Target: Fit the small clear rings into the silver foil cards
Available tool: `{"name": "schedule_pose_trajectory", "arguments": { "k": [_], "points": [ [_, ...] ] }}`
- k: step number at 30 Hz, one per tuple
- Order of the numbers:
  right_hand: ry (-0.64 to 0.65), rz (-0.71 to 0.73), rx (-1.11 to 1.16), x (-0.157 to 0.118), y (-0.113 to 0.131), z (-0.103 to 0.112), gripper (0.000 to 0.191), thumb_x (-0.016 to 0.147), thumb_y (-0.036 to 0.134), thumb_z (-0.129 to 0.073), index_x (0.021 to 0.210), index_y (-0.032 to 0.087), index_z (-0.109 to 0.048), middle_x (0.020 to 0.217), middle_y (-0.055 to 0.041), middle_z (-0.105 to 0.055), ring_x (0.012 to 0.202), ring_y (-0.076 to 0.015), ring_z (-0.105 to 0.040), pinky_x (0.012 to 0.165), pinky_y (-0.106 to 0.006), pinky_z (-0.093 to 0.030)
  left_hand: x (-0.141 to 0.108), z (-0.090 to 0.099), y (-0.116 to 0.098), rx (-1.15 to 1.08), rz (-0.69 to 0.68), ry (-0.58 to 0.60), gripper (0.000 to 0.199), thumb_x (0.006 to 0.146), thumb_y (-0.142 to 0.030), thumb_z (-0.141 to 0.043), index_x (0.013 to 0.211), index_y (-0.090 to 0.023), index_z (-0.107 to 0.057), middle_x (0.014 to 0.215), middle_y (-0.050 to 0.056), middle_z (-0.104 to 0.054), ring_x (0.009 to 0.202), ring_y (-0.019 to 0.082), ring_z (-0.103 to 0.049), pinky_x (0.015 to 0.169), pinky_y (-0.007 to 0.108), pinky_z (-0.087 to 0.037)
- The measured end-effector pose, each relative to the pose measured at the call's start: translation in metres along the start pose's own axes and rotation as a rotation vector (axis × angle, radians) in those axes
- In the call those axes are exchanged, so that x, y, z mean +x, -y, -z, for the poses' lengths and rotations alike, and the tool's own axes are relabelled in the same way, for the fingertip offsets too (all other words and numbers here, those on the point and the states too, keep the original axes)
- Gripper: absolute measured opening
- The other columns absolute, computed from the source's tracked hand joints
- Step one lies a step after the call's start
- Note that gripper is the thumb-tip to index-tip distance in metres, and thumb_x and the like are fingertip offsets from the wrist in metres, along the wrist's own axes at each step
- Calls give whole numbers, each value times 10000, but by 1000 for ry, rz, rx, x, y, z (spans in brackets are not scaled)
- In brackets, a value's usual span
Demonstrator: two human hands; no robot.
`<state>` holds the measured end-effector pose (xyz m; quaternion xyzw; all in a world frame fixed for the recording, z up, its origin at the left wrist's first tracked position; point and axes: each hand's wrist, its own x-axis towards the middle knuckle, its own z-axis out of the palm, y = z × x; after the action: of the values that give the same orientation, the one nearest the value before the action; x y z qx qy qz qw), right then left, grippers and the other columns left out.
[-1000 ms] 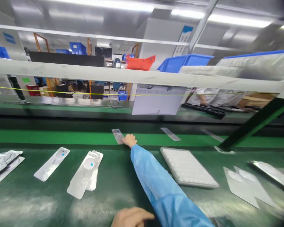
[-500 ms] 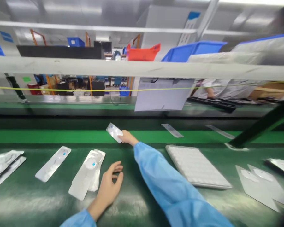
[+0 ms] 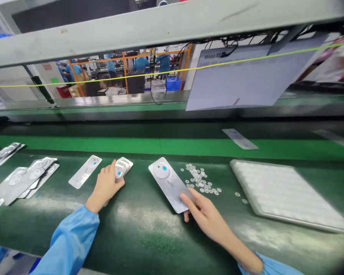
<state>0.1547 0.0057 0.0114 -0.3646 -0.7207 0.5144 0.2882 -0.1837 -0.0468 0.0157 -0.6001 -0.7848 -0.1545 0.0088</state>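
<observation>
My right hand [image 3: 205, 214] pinches the lower end of a silver plate [image 3: 169, 185] with a round recess and a blue dot near its top. To the left, my left hand [image 3: 104, 187] lies over a small stack of similar plates [image 3: 123, 168], fingers curved on it and hiding its lower part. A single plate [image 3: 85, 172] rests on the green bench just left of that hand. Small clear rings [image 3: 199, 177] are scattered right of the held plate.
A white tray [image 3: 286, 193] sits at the right. More plates [image 3: 25, 179] are piled at the far left. One plate [image 3: 239, 139] lies on the bright green strip [image 3: 132, 146] behind. A white sheet [image 3: 240, 76] hangs below the shelf beam [image 3: 149, 30].
My right hand has drawn a plate back from the green strip to above the bench. My left hand has moved onto the stack. The view has tilted down, and the small rings now show.
</observation>
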Motion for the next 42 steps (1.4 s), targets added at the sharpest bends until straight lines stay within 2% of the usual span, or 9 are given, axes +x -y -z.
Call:
{"name": "schedule_pose_trajectory", "arguments": {
  "k": [4,10,15,20,24,31,34,38,42],
  "points": [
    [-56,123,-65,-3,-8,-17,383,1007,598,-445,905,251,-572,528,31,-509,467,-166,-515,473,-278,-400,6,20,18,43,96,-15,826,860,-326,-609,1555,-19,-284,1473,300,-499,1377,411,-478,1105,566,-401],
    [-81,101,92,-5,-12,-17,387,988,597,-491,943,231,-610,534,50,-487,426,-136,-489,434,-252,-384,-17,20,22,146,129,36,617,1016,-462,-413,1577,-217,-343,1684,195,-225,1559,401,-158,1137,780,-147],
    [-75,-41,414,2,-12,-21,523,897,714,-564,965,196,-552,590,47,-555,374,-115,-535,357,-204,-335,-25,3,-14,-156,104,-130,739,970,-517,-502,1587,-156,-312,1684,221,-191,1571,401,-58,1157,761,28],
    [40,-36,414,-7,-12,-47,515,933,692,-544,1060,194,-560,677,1,-638,509,-163,-662,381,-198,-410,-27,-17,-117,-1401,134,137,773,882,-508,-660,1519,-153,-406,1431,223,-601,1308,361,-593,1098,533,-462],
    [137,-13,302,-13,-14,-48,448,1003,631,-473,1059,204,-596,721,-4,-644,600,-170,-684,456,-226,-486,-18,-20,-156,-1767,382,280,711,763,-333,-794,1400,-131,-552,1139,167,-763,1004,301,-747,858,391,-602],
    [-392,308,-96,-14,-10,-18,277,1057,353,-447,1180,205,-646,863,-58,-720,696,-167,-668,630,-273,-550,-26,-30,-146,-1631,361,516,646,741,-397,-757,1282,-60,-651,843,136,-786,710,288,-761,630,345,-593],
    [-386,489,-282,-15,-10,-19,241,1026,232,-489,1186,214,-668,889,-67,-744,689,-176,-686,645,-298,-554,-28,-34,-149,-1501,305,495,505,770,-393,-726,1163,-75,-729,878,129,-791,822,301,-759,719,356,-591],
    [-397,497,-462,-10,-13,-26,285,1021,169,-507,1229,225,-693,739,-26,-706,568,-148,-643,576,-278,-528,-26,-33,-150,-1369,156,432,306,842,-338,-662,1022,-124,-786,982,95,-788,1044,297,-705,935,358,-532],
    [-381,487,-470,-5,-14,-25,325,1040,191,-505,1314,248,-671,885,-55,-711,718,-153,-682,637,-266,-557,-29,-32,-148,-1314,50,492,275,862,-353,-655,993,-133,-757,881,54,-748,974,265,-680,862,329,-529]
  ]
}}
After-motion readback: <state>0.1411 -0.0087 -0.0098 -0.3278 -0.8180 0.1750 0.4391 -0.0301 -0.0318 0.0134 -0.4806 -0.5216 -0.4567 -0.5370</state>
